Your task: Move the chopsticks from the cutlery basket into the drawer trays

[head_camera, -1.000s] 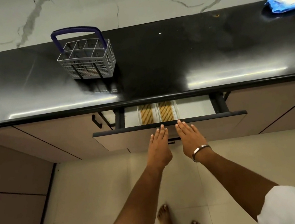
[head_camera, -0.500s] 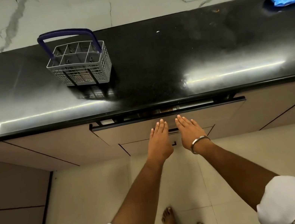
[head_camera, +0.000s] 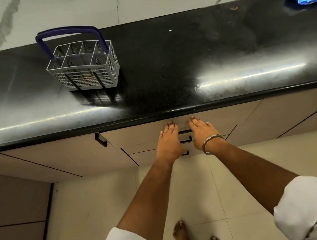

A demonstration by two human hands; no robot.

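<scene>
Against the drawer front, left hand and right hand press flat, grip released, holding nothing; chopsticks unseen, presumably inside; cutlery basket looks empty on the counter; fingertips risk pinching under the edge.

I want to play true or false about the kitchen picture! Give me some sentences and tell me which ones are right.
1. The cutlery basket stands on the black counter. True.
2. Chopsticks stick up out of the basket. False: no chopsticks show in its compartments.
3. Both hands lie flat against the drawer front, the left hand beside the right hand. True.
4. The drawer is pulled wide open. False: it is pushed shut under the counter edge.
5. The bracelet is on the left wrist. False: it is on the right wrist.
</scene>
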